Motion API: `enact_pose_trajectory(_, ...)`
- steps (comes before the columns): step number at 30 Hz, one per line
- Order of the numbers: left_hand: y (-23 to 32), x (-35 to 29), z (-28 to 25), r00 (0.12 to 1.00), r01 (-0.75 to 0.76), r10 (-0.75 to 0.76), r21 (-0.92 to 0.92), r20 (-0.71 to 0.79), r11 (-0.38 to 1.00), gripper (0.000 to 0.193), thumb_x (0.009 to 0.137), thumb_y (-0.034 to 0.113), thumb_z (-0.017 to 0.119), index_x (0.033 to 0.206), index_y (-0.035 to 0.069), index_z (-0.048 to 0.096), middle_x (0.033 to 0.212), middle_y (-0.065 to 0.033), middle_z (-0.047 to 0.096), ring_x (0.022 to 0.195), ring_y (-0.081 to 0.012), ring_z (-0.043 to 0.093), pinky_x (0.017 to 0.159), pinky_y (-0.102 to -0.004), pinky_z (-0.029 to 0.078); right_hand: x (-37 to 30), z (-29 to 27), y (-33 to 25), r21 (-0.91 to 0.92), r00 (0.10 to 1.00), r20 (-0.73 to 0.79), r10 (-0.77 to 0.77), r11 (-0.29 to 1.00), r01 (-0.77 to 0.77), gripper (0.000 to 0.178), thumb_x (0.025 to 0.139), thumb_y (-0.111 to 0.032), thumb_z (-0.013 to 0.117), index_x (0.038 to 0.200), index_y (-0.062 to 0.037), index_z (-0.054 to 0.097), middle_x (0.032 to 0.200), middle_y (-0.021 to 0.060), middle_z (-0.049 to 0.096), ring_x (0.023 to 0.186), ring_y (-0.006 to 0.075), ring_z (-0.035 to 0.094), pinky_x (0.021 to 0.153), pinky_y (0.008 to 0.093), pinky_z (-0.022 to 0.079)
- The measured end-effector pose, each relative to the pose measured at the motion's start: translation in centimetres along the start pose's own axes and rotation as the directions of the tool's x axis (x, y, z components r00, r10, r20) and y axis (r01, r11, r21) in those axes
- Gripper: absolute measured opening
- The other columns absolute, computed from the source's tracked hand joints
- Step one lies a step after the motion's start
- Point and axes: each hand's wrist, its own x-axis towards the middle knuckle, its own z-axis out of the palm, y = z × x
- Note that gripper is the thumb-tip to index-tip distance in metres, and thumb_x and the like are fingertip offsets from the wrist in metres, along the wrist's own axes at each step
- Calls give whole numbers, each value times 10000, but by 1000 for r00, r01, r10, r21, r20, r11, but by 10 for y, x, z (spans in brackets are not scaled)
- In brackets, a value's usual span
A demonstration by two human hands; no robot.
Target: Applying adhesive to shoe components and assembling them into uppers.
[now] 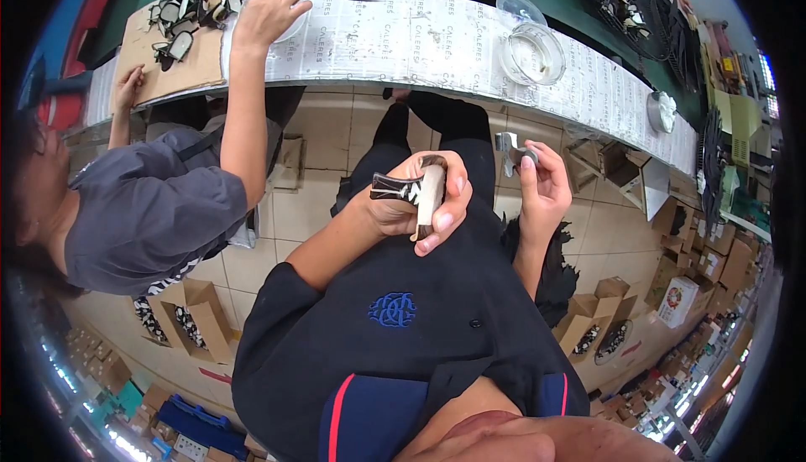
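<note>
My left hand (pixel 403 206) is closed around a narrow shoe part (pixel 424 193) with a dark glossy top and a cream underside, held above my lap. My right hand (pixel 544 187) is a little to the right and pinches a small grey metal tool (pixel 509 146) between its fingertips, tip pointing up. The two hands are apart, and the tool does not touch the shoe part. Both are held in front of the work table's edge (pixel 470 84).
A co-worker in a grey shirt sits at the left, one hand (pixel 267 10) on a clear dish. A clear glass bowl (pixel 532 52) stands on the paper-covered table. Several dark shoe parts lie on a cardboard sheet (pixel 180 38). Open cardboard boxes (pixel 197 315) stand on the tiled floor.
</note>
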Motion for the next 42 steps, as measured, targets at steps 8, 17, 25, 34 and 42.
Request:
enact_pose_trajectory(8, 7, -4, -16, 944, 150, 24, 492, -330, 858, 412, 863, 311, 716, 1052, -20, 557, 831, -159, 637, 679, -270, 681, 532, -355, 588, 1, -12, -7, 20, 993, -117, -29, 999, 32, 153, 899, 41, 620, 1051, 59, 624, 1163, 138, 594, 942, 145, 621, 771, 247, 542)
enact_pose_trajectory(17, 72, 95, -16, 882, 413, -185, 900, -433, -137, 204, 864, 46, 695, 1057, -17, 680, 917, -35, 658, 810, -82, 588, 687, -237, 460, -8, -46, -19, 8, 938, -341, -59, 998, 66, 139, 876, 20, 656, 1009, 58, 642, 1095, 101, 621, 923, 146, 650, 731, 250, 575)
enact_pose_trajectory(25, 102, 321, 3, 975, 10, 98, 404, 198, -915, 896, 811, 472, 726, 1431, -57, 356, 1422, -262, 446, 1325, -391, 428, 1088, -424, 356, -24, -85, -6, -60, 852, -518, -78, 997, 55, 143, 911, 12, 622, 1046, 58, 616, 1085, 80, 615, 930, 125, 621, 807, 239, 526)
enact_pose_trajectory(34, 223, 178, -96, 512, 764, 829, -322, -226, -559, 642, 736, 524, 733, 1163, 50, 660, 1357, -218, 518, 1308, -400, 422, 1021, -501, 412, -31, -100, 27, 35, 826, -564, 3, 999, 20, 144, 915, -10, 628, 1046, 47, 615, 1084, 76, 623, 920, 116, 618, 807, 238, 520)
enact_pose_trajectory(42, 227, 63, -99, 667, 745, 745, -28, 11, -667, 487, 699, 64, 751, 1161, 62, 594, 1095, -187, 639, 1038, -385, 600, 881, -448, 484, -3, -86, 12, -92, 890, -447, -95, 994, 59, 126, 894, -2, 641, 1012, 42, 641, 1017, 74, 636, 882, 130, 647, 766, 249, 555)
